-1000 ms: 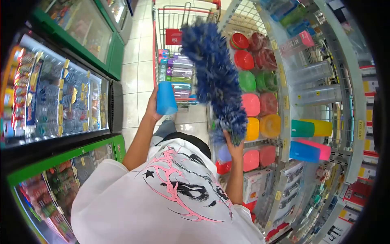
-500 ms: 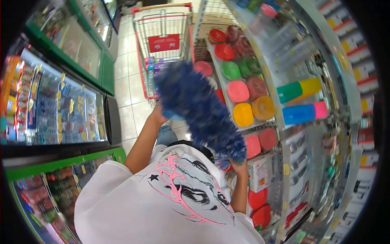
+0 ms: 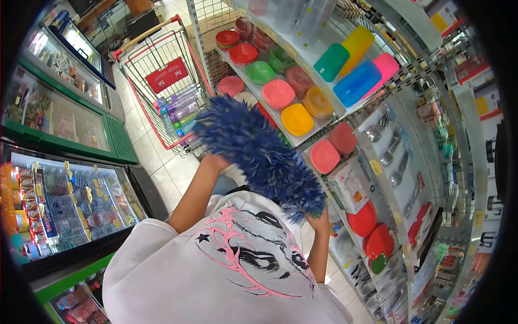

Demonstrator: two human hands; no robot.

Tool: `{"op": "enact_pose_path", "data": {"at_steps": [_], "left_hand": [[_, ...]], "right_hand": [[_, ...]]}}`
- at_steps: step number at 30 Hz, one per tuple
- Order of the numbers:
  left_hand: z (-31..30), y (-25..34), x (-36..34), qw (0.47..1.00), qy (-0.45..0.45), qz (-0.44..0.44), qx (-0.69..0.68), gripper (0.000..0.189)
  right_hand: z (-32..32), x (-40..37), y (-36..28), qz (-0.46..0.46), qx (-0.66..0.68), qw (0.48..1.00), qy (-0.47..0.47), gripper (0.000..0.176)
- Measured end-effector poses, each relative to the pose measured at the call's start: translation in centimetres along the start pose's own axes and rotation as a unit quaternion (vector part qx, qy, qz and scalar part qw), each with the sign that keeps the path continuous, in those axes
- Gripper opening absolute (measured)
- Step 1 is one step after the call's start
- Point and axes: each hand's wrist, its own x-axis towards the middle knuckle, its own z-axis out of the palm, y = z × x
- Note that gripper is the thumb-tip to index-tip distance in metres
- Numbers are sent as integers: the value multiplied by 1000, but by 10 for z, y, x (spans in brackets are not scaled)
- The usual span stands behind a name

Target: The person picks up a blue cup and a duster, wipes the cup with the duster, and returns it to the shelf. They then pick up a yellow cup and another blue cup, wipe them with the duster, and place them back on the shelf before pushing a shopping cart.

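Observation:
A long, shaggy dark-blue duster (image 3: 259,151) stretches diagonally in front of my white shirt, held between both hands. Its thick tufts hide whatever handle or backing it has. My left hand (image 3: 217,162) grips it near the upper left end, the fingers mostly covered by the pile. At the lower right end my right hand (image 3: 318,220) is closed on it, fingers also largely out of sight. Just beyond the duster's far end stands a shopping cart (image 3: 166,75) with bottles and purple packs (image 3: 182,105) inside.
On the right, shelves hold coloured plastic bowls (image 3: 278,94), blue and pink containers (image 3: 357,83), red lids (image 3: 361,217) and hanging utensils. Along the left stand drink coolers (image 3: 81,205) and a green-framed freezer (image 3: 65,116). Pale floor tiles (image 3: 156,162) run between.
The view has swung to the right, so cart and shelves sit further left in the picture. The duster has turned slightly, and both hands still hold it.

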Motion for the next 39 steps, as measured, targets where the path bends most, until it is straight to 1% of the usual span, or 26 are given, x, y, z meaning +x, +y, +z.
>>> {"op": "enact_pose_path", "data": {"at_steps": [1,2,3,4,5,8,9,10,14,17,19,21,22,23,24,25,26,27,29,30,31,33,34,37,38,39], "left_hand": [[-1,-2,2,1000,19,-11,-14,44],[21,-2,-1,997,51,-35,41,44],[43,-2,-4,990,83,-58,94,45],[64,-7,-7,991,57,-50,111,44],[62,-7,-9,990,57,-50,115,44],[34,-2,-12,999,31,-10,41,44],[24,-8,-12,991,105,21,76,46],[28,-9,-15,991,106,16,78,46],[37,-5,-20,976,131,-36,168,39],[56,-5,-27,969,134,-48,200,36],[59,-5,-25,961,163,-37,221,36],[42,-4,-25,966,134,-50,216,38],[46,-6,-29,980,92,-31,171,39],[48,-7,-32,991,53,-13,124,40],[23,-4,-27,991,16,-38,125,39],[22,-5,-23,967,112,-15,228,43],[36,-6,-20,960,132,-49,242,44],[51,-5,-17,952,150,-80,254,46],[47,-2,-15,959,117,-86,243,48],[48,-1,-13,957,141,-71,243,48],[49,-2,-13,955,164,-58,242,48],[28,-4,-13,969,126,-10,212,43],[42,-3,-15,988,34,-17,150,44],[27,-9,-5,962,125,-48,236,46],[52,-8,-6,948,131,-117,265,49],[51,-12,-3,963,93,-114,224,51]], "right_hand": [[1,1,-2,52,19,998,9,42],[1,3,-4,103,37,994,17,41],[-1,7,-7,105,40,993,18,41],[-2,14,-11,124,82,988,41,43],[-1,17,-13,142,125,980,64,45],[-2,-16,5,120,131,984,24,52],[-2,-28,8,111,148,983,-3,55],[0,-34,0,150,216,965,-3,59],[-4,-27,-3,114,162,980,-3,60],[-4,-12,-20,191,135,970,64,51],[2,-33,-9,190,155,964,106,47],[3,-57,-5,156,91,984,7,75],[-4,-47,-31,121,125,985,-8,75],[1,-55,-21,128,128,983,-2,75],[8,-66,1,155,128,979,25,71],[11,-71,13,180,127,974,51,66],[10,-63,12,148,-9,988,48,56],[6,-54,10,146,-11,988,51,56],[-6,-25,-30,220,154,958,98,62],[-4,-34,-21,230,167,953,108,66],[3,-45,-17,232,167,952,111,66],[8,-60,-7,151,156,974,65,56],[6,-60,-1,153,153,974,71,56],[1,-74,12,236,39,969,57,61],[-6,-59,-7,257,106,955,101,55],[-14,-61,-9,255,106,955,103,55]]}}
